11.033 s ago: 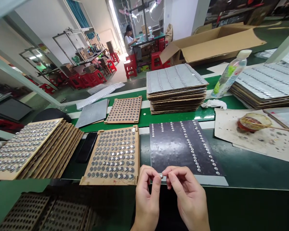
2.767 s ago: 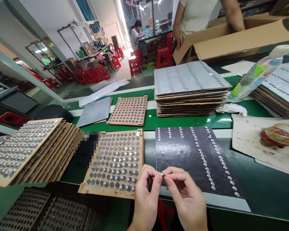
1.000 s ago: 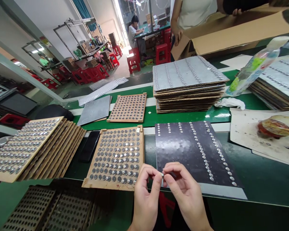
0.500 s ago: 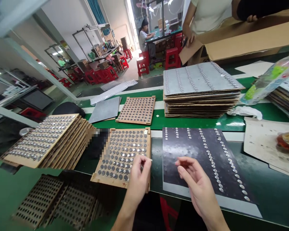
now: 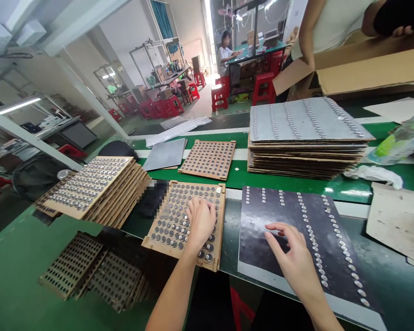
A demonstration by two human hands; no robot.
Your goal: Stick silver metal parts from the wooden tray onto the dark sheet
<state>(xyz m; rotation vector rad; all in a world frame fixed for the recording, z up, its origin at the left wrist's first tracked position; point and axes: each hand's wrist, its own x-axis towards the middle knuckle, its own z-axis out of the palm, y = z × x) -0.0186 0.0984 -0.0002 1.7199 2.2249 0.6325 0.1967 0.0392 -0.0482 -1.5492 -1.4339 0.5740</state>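
My left hand (image 5: 200, 221) is bunched with its fingertips down among the metal studs on a wooden peg tray (image 5: 221, 220). The hand hides whatever is under the fingers. My right hand (image 5: 291, 250) lies above a black sheet (image 5: 262, 209) with its fingers spread and nothing visible in them. The sheet carries several long rows of small metal studs. The fingertips are near the sheet's bare middle, and I cannot tell whether they touch it.
A stack of grey studded sheets (image 5: 305, 123) stands behind the black sheet, and a stack of wooden trays full of studs (image 5: 100, 184) lies to the left. Another studded tray (image 5: 207, 159) sits on the green belt. A person stands at a cardboard box (image 5: 372, 69) at the top right.
My hands, together around a small stud before, have parted. The left hand has dropped onto the wooden tray, and the right has moved out over the black sheet. The view has swung left.
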